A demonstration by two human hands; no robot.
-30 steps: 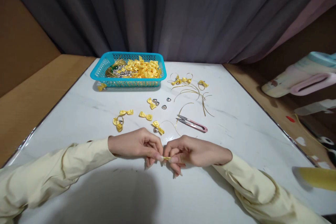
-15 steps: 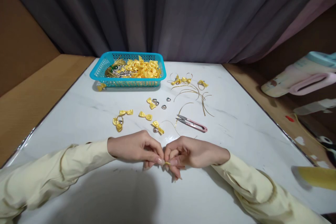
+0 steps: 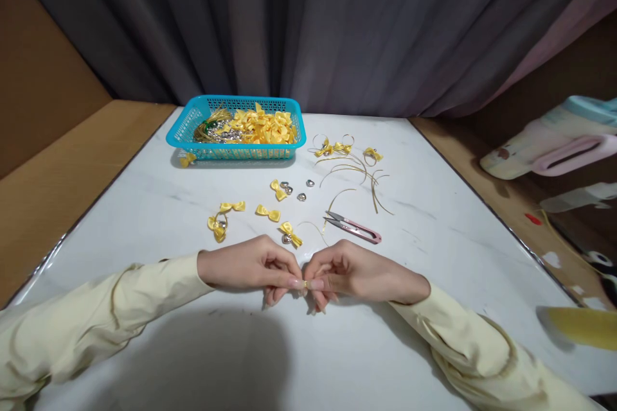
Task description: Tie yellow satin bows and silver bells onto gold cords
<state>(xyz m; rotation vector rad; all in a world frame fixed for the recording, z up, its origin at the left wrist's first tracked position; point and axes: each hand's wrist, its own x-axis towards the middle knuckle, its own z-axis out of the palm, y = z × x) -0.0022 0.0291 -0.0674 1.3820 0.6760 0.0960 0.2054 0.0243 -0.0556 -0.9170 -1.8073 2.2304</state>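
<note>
My left hand and my right hand meet low over the table, thumbs and fingers pinched tip to tip. Between the thumb tips a short bit of gold cord shows; the fingers cover the rest. Just beyond my hands lies a yellow ribbon bow with a silver heart bead. A thin gold strand curves past it toward my right hand. Pink-handled thread snips lie beyond the right hand, blades pointing left. More bows and loose silver heart beads are scattered farther back.
A blue basket at the back left holds yellow bows, silver beads and a bundle of gold cord. Cut gold cords and several bows with loops lie to its right. A tumbler stands tilted in view at the right.
Both hands have risen slightly away from me, and the right hand's fingers have drawn in. Less of the gold cord shows between the fingertips. The things on the table have stayed in place.
</note>
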